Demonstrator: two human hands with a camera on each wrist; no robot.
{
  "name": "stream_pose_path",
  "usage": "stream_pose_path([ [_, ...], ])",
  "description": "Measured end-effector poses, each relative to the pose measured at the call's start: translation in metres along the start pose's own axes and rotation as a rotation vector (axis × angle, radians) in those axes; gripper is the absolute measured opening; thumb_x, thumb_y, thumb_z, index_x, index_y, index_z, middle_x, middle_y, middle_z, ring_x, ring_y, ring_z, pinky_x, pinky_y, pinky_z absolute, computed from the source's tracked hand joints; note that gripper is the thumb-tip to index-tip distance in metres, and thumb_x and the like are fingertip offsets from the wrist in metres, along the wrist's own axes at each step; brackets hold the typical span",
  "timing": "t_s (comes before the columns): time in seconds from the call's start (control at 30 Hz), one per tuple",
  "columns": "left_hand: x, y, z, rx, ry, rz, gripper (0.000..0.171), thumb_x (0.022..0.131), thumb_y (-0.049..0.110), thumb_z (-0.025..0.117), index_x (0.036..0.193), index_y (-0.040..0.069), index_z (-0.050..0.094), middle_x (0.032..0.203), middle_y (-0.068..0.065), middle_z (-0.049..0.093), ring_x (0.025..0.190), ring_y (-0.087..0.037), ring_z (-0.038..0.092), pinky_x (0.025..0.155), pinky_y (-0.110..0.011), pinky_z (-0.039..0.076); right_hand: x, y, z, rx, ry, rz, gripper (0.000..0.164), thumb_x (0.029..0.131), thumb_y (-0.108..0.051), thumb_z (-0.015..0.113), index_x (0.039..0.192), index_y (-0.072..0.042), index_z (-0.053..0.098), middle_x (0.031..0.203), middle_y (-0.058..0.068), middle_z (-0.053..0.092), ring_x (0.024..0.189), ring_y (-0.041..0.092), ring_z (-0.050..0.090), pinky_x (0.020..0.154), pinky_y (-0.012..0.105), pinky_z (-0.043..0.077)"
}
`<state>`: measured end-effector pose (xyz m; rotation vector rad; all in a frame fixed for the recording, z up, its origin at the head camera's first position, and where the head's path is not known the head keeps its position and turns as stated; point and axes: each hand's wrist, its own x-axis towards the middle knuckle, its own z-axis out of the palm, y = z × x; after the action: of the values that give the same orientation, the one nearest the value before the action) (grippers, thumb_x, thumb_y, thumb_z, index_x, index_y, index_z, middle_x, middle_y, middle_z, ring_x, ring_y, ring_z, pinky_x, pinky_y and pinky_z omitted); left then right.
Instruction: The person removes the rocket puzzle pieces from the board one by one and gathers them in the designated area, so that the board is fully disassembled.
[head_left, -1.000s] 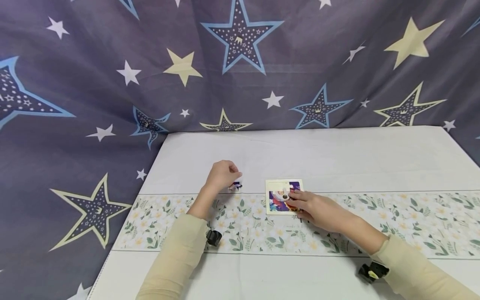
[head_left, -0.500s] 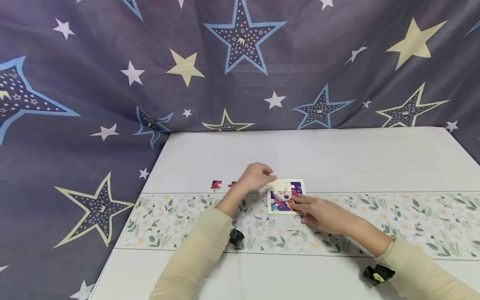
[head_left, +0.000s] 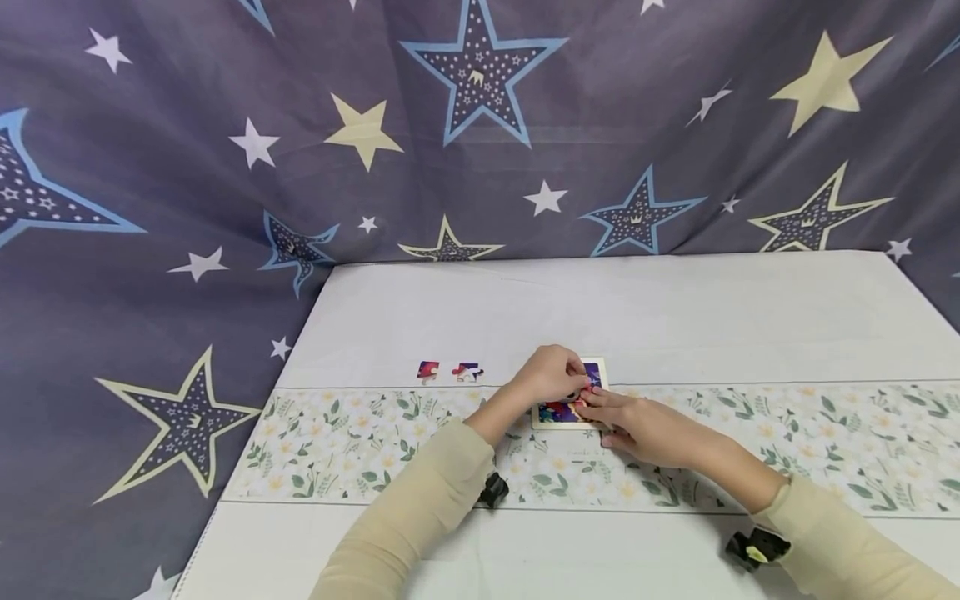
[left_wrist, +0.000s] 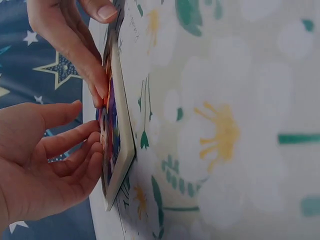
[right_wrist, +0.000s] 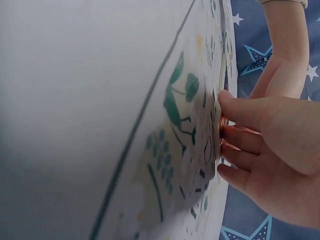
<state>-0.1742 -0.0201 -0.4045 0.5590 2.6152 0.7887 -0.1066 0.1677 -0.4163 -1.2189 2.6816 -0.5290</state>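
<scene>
A small square jigsaw puzzle (head_left: 558, 414) with a pale frame lies on the table, partly covered by both hands. Over its upper part is my left hand (head_left: 553, 373); the left wrist view shows the fingertips (left_wrist: 95, 145) touching the picture, the thumb standing apart. Whether a piece lies under them is hidden. My right hand (head_left: 648, 427) rests its fairly straight fingers on the puzzle's right side, with the thumb (right_wrist: 227, 97) near the frame's edge. Two loose jigsaw pieces lie to the left: a red one (head_left: 428, 371) and a purple and white one (head_left: 467, 372).
A white tablecloth (head_left: 420, 317) with a flowered band (head_left: 337, 442) covers the table. Behind it and along the left hangs a dark curtain (head_left: 315, 75) printed with stars. Each wrist wears a small black device (head_left: 757, 548).
My left hand has moved right, from beside the loose pieces onto the puzzle, uncovering both pieces. The right hand has stayed on the puzzle's right side.
</scene>
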Motion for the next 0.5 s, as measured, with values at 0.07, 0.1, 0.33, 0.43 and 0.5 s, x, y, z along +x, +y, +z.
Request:
stream_pose_path([
  [0.07,0.0001,0.0019,0.0006,0.013,0.005,-0.01,0.02,0.094,0.026,0.061,0.102,0.01,0.072,0.099,-0.003,0.073,0.087,-0.012,0.066,0.075,-0.02,0.051,-0.0001,-0.0007,-0.0003,0.005,0.002,0.006,0.05,0.089,-0.013,0.066,0.137,-0.005,0.052,0.145,0.021,0.046,0.132,0.038,0.047,0.094,0.044,0.051],
  [0.1,0.0001,0.0029,0.0005,0.014,0.01,-0.015,0.02,0.094,0.025,0.062,0.101,0.01,0.072,0.098,-0.003,0.073,0.086,-0.012,0.066,0.074,-0.019,0.05,-0.0001,-0.001,-0.0003,0.006,0.002,0.008,0.05,0.089,-0.013,0.066,0.137,-0.005,0.052,0.145,0.021,0.046,0.132,0.038,0.047,0.094,0.045,0.051],
  [0.33,0.0004,0.0058,0.0021,-0.003,0.074,-0.026,0.019,0.092,0.024,0.064,0.092,0.008,0.073,0.095,-0.005,0.069,0.079,-0.01,0.059,0.068,-0.017,0.046,0.0,-0.0014,-0.0001,0.015,0.002,0.012,0.05,0.09,-0.013,0.065,0.137,-0.006,0.052,0.145,0.021,0.047,0.133,0.038,0.047,0.096,0.046,0.05],
  [0.43,0.001,0.006,0.0031,-0.017,0.095,-0.024,0.018,0.092,0.024,0.064,0.09,0.009,0.073,0.095,-0.005,0.068,0.078,-0.01,0.057,0.067,-0.017,0.045,-0.0001,-0.0013,-0.0005,0.015,0.002,0.014,0.05,0.09,-0.013,0.065,0.138,-0.006,0.052,0.145,0.021,0.047,0.133,0.038,0.047,0.096,0.047,0.049],
  [0.5,0.0014,0.0058,0.0037,-0.027,0.099,-0.021,0.018,0.092,0.024,0.064,0.09,0.009,0.073,0.095,-0.004,0.069,0.078,-0.01,0.059,0.067,-0.017,0.045,-0.0001,-0.001,-0.0005,0.013,0.003,0.015,0.05,0.09,-0.013,0.065,0.138,-0.007,0.052,0.145,0.021,0.047,0.132,0.038,0.047,0.097,0.047,0.049],
])
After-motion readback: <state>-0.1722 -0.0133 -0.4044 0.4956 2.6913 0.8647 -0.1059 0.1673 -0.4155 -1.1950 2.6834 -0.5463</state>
